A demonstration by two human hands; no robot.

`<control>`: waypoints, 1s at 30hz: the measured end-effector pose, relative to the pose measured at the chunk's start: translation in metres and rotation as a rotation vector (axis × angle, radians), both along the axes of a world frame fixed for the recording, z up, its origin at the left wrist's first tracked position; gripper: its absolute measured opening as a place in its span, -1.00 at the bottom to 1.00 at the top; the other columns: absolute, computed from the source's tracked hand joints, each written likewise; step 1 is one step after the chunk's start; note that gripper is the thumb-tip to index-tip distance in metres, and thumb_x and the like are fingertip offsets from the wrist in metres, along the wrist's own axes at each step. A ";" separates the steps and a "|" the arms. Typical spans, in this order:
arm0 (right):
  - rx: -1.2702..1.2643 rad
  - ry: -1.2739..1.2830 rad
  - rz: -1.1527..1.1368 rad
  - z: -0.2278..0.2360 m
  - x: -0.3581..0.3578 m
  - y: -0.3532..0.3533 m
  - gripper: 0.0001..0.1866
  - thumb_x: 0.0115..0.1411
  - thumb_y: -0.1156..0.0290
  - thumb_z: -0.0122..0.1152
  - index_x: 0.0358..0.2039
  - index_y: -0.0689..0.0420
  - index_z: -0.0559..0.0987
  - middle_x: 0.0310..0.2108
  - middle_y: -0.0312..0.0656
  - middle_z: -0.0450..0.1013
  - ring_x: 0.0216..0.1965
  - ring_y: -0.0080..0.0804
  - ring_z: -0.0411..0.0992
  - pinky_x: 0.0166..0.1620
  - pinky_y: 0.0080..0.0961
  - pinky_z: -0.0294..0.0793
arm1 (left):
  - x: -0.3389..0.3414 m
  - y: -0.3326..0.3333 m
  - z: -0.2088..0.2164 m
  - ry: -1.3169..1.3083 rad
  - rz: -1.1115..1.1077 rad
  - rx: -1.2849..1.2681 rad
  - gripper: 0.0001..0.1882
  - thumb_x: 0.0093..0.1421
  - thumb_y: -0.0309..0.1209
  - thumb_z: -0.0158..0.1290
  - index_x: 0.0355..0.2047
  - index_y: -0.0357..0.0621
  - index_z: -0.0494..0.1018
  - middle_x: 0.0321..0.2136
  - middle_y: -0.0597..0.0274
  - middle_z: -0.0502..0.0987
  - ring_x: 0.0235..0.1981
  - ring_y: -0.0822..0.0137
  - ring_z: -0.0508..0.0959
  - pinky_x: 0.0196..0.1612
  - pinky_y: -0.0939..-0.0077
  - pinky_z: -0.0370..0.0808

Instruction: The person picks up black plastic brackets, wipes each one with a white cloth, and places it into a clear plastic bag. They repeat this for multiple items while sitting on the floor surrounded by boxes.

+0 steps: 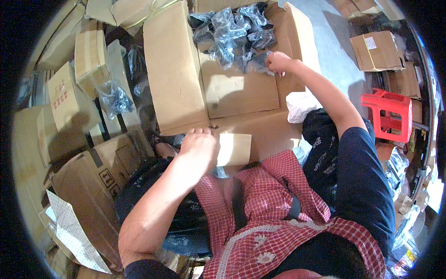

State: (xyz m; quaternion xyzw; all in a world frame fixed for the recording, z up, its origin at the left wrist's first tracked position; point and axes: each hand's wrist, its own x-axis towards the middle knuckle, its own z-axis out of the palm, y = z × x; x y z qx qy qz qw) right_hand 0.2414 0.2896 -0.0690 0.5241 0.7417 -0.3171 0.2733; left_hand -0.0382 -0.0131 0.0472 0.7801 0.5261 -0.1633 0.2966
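Note:
In front of me stands an open cardboard box (179,79) with clear plastic bags (227,28) of dark items piled at its far end. My right hand (278,63) reaches into its far right part, fingers closed on a clear plastic bag (260,63) with something dark inside. My left hand (200,148) is curled at the box's near left corner, back of the hand up; its fingertips are hidden, so what it grips cannot be made out. Beside it is a pale rectangular card or label (235,149) against the near flap. A bit of clear plastic (220,172) shows below.
Cardboard boxes (90,60) crowd the left, with a bagged dark item (115,98) among them. A red plastic stool (390,114) and another carton (377,50) stand at right. Crumpled white material (302,106) lies by the box's right side. A printed sheet (76,232) sits lower left.

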 end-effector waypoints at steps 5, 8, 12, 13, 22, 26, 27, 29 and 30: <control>0.061 0.304 -0.234 0.056 -0.022 -0.006 -0.86 0.02 0.44 0.12 -0.45 0.22 0.57 -0.62 -0.20 0.48 -0.70 -0.44 0.47 -0.67 -0.50 0.48 | 0.003 0.017 0.008 0.000 -0.050 0.011 -0.60 0.18 -0.31 0.04 -0.02 -0.27 0.41 -0.08 -0.07 0.50 0.01 0.02 0.48 0.10 0.12 0.39; 0.057 0.649 -0.398 0.090 -0.024 -0.011 -0.87 0.03 0.39 0.17 -0.45 0.17 0.58 -0.64 -0.31 0.41 -0.71 -0.58 0.35 -0.67 -0.66 0.31 | -0.001 0.030 0.014 -0.043 -0.029 0.010 -0.62 0.16 -0.27 0.05 -0.08 -0.27 0.45 -0.11 -0.05 0.52 -0.01 0.04 0.49 0.13 0.11 0.35; -0.107 1.048 -0.541 0.138 -0.050 -0.033 -0.91 0.08 0.37 0.20 -0.45 0.10 0.57 -0.62 -0.42 0.32 -0.67 -0.70 0.21 -0.62 -0.71 0.11 | -0.011 0.043 0.020 0.079 0.025 0.208 -0.64 0.17 -0.24 0.04 -0.15 -0.26 0.50 -0.15 -0.07 0.55 -0.02 0.04 0.50 0.20 0.11 0.25; -0.048 0.946 -0.478 0.136 -0.050 -0.033 -0.90 0.07 0.36 0.22 -0.44 0.11 0.58 -0.60 -0.41 0.35 -0.66 -0.68 0.24 -0.61 -0.69 0.14 | -0.012 0.047 0.020 0.090 0.039 0.170 -0.64 0.14 -0.29 0.02 -0.12 -0.26 0.49 -0.12 -0.05 0.54 0.02 0.08 0.48 0.21 0.16 0.22; -0.161 0.974 -0.490 0.119 -0.036 -0.035 -0.87 0.09 0.32 0.23 -0.36 0.05 0.56 -0.54 -0.43 0.42 -0.62 -0.71 0.27 -0.57 -0.73 0.19 | 0.000 0.055 0.028 0.026 0.012 -0.018 -0.67 0.12 -0.34 0.02 -0.12 -0.21 0.52 -0.13 -0.03 0.56 0.04 0.08 0.48 0.18 0.15 0.27; -0.021 0.188 -0.109 0.057 0.006 -0.023 -0.81 0.04 0.34 0.13 -0.38 0.14 0.59 -0.51 -0.20 0.51 -0.58 -0.45 0.48 -0.57 -0.48 0.48 | 0.007 0.055 0.025 0.065 -0.083 -0.049 -0.67 0.12 -0.37 0.00 -0.12 -0.24 0.50 -0.14 -0.06 0.55 0.03 0.08 0.48 0.16 0.16 0.31; 0.026 -0.200 0.066 0.040 0.018 -0.022 -0.76 0.03 0.35 0.12 -0.34 0.19 0.63 -0.45 -0.09 0.56 -0.51 -0.29 0.56 -0.51 -0.37 0.54 | 0.010 0.054 0.020 0.045 -0.078 0.007 -0.67 0.12 -0.39 -0.01 -0.12 -0.25 0.49 -0.13 -0.06 0.54 0.03 0.09 0.48 0.15 0.18 0.31; 0.156 -0.444 0.556 0.009 0.028 -0.023 -0.71 0.06 0.31 0.13 -0.23 0.15 0.63 -0.16 -0.04 0.56 -0.09 -0.18 0.54 -0.03 -0.16 0.49 | 0.012 0.042 0.012 0.033 -0.034 0.087 -0.66 0.12 -0.43 -0.04 -0.10 -0.28 0.47 -0.10 -0.05 0.53 0.03 0.11 0.48 0.15 0.23 0.32; 0.280 -0.420 0.461 0.003 0.024 -0.019 -0.72 0.07 0.36 0.08 -0.24 0.16 0.61 -0.16 0.02 0.54 -0.10 -0.11 0.52 -0.06 -0.16 0.48 | 0.016 0.040 0.018 0.036 -0.064 0.098 -0.66 0.12 -0.46 -0.06 -0.08 -0.30 0.45 -0.08 -0.03 0.51 0.03 0.12 0.47 0.14 0.26 0.31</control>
